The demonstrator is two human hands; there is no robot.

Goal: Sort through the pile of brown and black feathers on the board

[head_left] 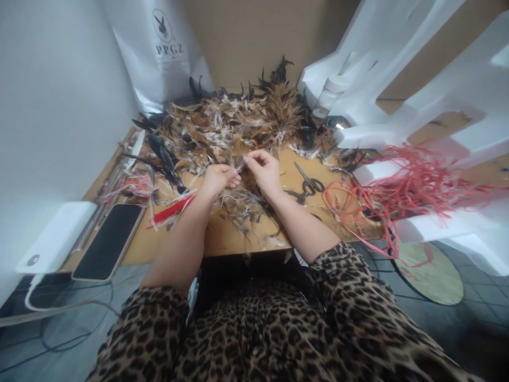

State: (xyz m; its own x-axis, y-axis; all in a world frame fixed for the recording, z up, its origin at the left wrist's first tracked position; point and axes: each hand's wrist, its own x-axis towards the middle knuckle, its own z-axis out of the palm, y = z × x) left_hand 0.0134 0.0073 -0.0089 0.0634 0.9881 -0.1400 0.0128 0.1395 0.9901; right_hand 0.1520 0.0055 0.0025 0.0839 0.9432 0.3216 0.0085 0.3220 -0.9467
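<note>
Phone (108, 241), power bank (55, 236) near table edge (222, 246). My left hand (217, 180) and right hand (264, 170) pinch shut on small feathers (238, 165) at pile front. Step: sorting, bunching. Next needs steady pinch, quills aligned. Scissors (310, 183) right; feather pile (234, 124) beyond.

Both bare forearms extend forward from leopard-print sleeves and converge, the left hand (218, 179) curled with fingers folded inward, the right hand (263, 168) just beside it with fingertips pinched toward the left hand's, knuckles up, wrists near level.
</note>
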